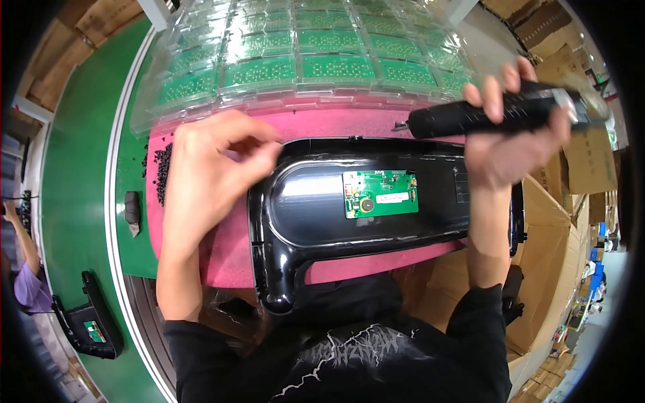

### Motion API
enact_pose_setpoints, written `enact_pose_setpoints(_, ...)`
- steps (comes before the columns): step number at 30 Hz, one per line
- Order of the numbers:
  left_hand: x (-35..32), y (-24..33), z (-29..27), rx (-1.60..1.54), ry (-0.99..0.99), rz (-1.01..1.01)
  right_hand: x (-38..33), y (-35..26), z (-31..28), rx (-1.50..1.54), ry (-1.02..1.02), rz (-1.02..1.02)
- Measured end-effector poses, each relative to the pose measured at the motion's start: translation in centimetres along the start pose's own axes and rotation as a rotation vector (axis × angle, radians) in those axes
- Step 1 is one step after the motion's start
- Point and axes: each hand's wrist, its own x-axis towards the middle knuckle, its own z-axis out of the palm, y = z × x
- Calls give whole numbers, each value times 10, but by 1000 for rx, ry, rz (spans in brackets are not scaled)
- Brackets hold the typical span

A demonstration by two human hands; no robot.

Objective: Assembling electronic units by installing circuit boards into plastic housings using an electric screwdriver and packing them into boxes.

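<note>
A glossy black plastic housing [309, 228] lies hollow side up in front of me, with a green circuit board [381, 193] inside it. Over its upper left corner, my left hand [218, 158] has thumb and forefinger pinched together; anything between them is too small or blurred to make out. My right hand [514, 134] grips a black electric screwdriver [450, 119] above the housing's right end. The screwdriver lies almost level, its bit pointing left, apart from the housing. Left of my left hand, small black screws [163, 168] lie in a heap, partly hidden by it.
Stacked clear trays [295, 64] of green circuit boards fill the far side of the pink mat [322, 121]. An open cardboard box [537, 269] stands at the right. Leftward, another black housing [87, 322] sits on the green conveyor [80, 188], near another person's purple sleeve [33, 289].
</note>
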Motion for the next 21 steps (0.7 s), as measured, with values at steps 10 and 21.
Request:
enact_pose_setpoints(10,-13,17,30,-419,-161,303,-39,-27,53,299,-268,-46)
enact_pose_setpoints(21,-9,10,31,-497,-228,257,-43,-14,54,301,-357,-140)
